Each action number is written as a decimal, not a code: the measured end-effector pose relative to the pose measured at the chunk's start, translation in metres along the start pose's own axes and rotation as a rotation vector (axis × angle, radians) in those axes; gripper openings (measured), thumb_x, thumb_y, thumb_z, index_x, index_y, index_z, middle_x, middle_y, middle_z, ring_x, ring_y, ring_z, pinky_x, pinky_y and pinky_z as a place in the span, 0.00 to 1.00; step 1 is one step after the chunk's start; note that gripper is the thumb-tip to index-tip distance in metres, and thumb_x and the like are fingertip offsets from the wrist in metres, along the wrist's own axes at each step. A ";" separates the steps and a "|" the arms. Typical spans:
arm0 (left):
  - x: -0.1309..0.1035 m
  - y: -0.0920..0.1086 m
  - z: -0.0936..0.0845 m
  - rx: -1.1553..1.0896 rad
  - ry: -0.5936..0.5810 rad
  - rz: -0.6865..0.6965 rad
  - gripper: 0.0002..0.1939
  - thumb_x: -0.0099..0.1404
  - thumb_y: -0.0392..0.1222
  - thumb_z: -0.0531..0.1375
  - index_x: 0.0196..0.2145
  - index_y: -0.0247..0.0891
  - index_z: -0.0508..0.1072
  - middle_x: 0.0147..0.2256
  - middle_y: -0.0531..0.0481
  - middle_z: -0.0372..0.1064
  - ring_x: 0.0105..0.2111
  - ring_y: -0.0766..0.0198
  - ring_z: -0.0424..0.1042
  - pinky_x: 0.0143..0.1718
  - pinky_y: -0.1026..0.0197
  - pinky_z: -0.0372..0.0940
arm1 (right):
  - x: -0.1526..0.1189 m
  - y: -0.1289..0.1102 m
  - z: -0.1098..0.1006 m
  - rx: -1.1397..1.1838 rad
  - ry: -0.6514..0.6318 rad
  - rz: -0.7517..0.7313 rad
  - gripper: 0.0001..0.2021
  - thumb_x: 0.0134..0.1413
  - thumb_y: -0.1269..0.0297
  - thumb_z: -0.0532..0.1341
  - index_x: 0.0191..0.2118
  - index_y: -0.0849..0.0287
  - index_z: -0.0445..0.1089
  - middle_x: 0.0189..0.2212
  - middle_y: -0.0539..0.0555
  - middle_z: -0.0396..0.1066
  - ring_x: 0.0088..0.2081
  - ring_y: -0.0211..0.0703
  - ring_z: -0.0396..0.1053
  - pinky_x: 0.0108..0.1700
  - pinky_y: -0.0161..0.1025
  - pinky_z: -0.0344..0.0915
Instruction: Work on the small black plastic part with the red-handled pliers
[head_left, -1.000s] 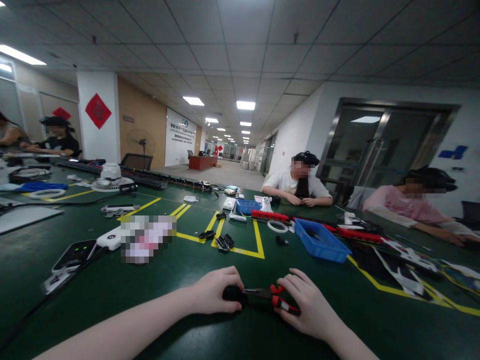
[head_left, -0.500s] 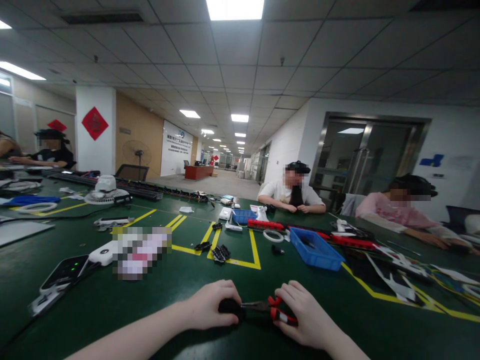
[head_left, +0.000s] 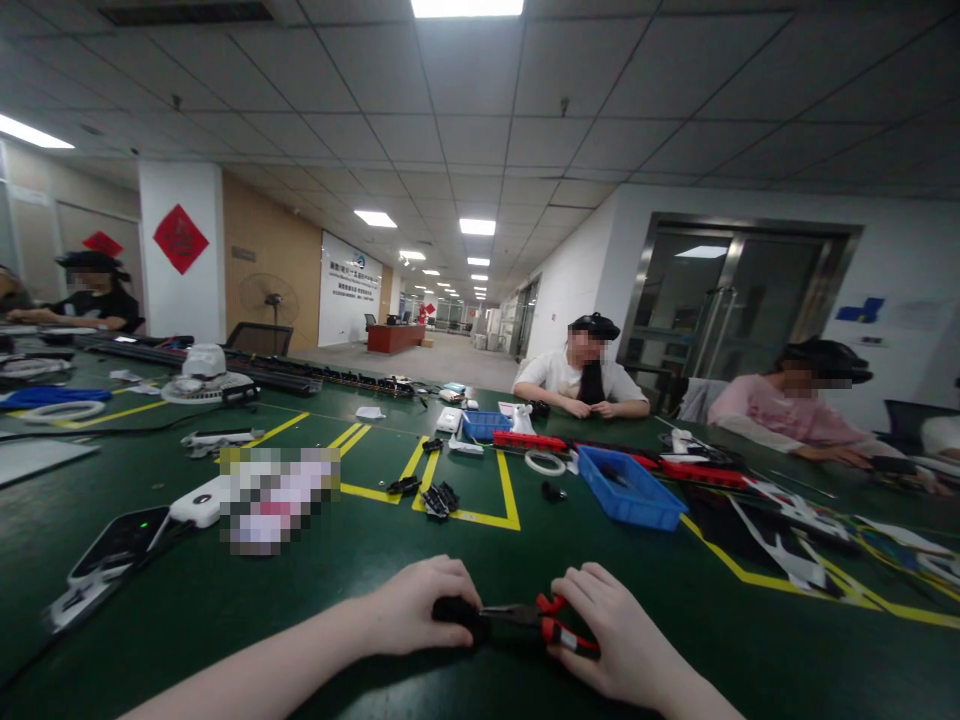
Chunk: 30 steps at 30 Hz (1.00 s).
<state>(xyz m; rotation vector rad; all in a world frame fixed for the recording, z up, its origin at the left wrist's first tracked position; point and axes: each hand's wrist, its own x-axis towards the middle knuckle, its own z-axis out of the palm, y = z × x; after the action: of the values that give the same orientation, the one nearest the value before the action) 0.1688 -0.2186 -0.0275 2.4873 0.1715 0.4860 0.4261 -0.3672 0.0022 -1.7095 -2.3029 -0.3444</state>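
My left hand [head_left: 424, 605] is closed around a small dark rounded part [head_left: 459, 612] just above the green table, fingers over the top and thumb below. Its exact kind cannot be made out. From the right, my right hand [head_left: 611, 635] grips the red handles of a pair of long-nose pliers [head_left: 551, 620]. The pliers' narrow metal jaws point left and reach the edge of the dark part. Whether the jaws pinch something there is too small to tell.
Small black parts [head_left: 439, 499] lie inside yellow tape lines ahead. A blue tray [head_left: 628, 488] stands to the right, near a white ring [head_left: 545, 463]. On the left are a black device [head_left: 120, 545] and a white power bank-like box [head_left: 201, 500]. Co-workers [head_left: 585, 375] sit across the table.
The camera view has shifted slightly. Both hands keep their holds, with the pliers' tips still at the dark part.
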 end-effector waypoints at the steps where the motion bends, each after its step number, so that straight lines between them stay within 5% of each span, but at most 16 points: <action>1: 0.000 0.000 0.000 0.000 0.001 0.001 0.16 0.58 0.45 0.66 0.44 0.42 0.73 0.44 0.49 0.69 0.44 0.60 0.68 0.46 0.60 0.63 | -0.001 -0.001 0.000 -0.006 0.001 0.003 0.17 0.46 0.58 0.64 0.43 0.57 0.68 0.37 0.55 0.71 0.37 0.46 0.67 0.41 0.45 0.64; 14: 0.001 0.007 0.000 -0.025 0.016 -0.054 0.14 0.57 0.43 0.65 0.42 0.40 0.73 0.43 0.50 0.68 0.41 0.61 0.69 0.44 0.60 0.64 | 0.002 0.001 0.005 0.009 0.098 -0.025 0.19 0.44 0.59 0.65 0.45 0.56 0.68 0.39 0.55 0.73 0.41 0.47 0.69 0.52 0.50 0.60; 30: 0.001 0.001 0.003 -0.004 0.013 -0.058 0.13 0.58 0.43 0.65 0.42 0.40 0.74 0.40 0.49 0.69 0.42 0.60 0.68 0.44 0.59 0.63 | -0.001 -0.003 0.005 -0.075 0.081 -0.011 0.19 0.46 0.56 0.64 0.44 0.58 0.68 0.38 0.57 0.71 0.37 0.46 0.68 0.41 0.44 0.62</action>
<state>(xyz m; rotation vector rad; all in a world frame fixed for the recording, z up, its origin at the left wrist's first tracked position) 0.1704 -0.2208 -0.0287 2.4689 0.2466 0.4777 0.4229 -0.3676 -0.0032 -1.6858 -2.2692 -0.4989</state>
